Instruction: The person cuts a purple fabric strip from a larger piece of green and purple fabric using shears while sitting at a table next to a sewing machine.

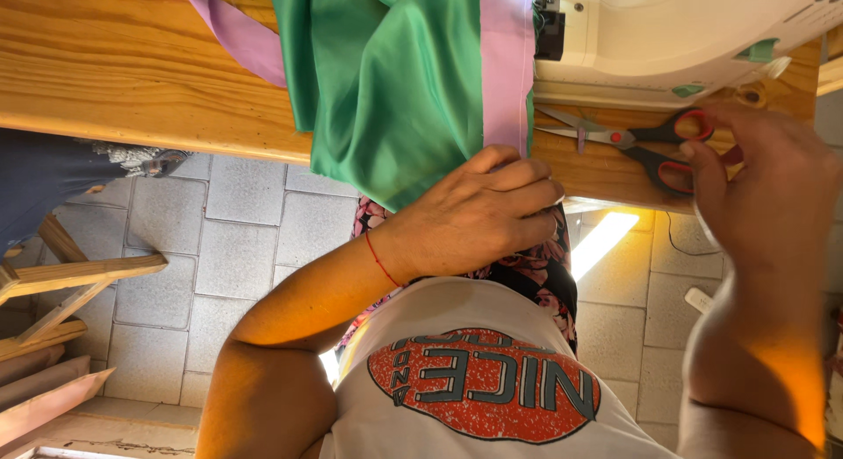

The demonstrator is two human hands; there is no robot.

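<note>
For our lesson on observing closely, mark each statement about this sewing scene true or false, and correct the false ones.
1. The scissors have red and black handles. True.
2. The left hand holds the scissors. False: it is bunched at the hanging edge of the green fabric; the right hand is at the scissors' handles.
3. The scissors lie on the floor. False: they rest on the wooden table.
4. A pale purple strip runs beside the green fabric. True.
5. A red thread circles the left wrist. True.
</note>
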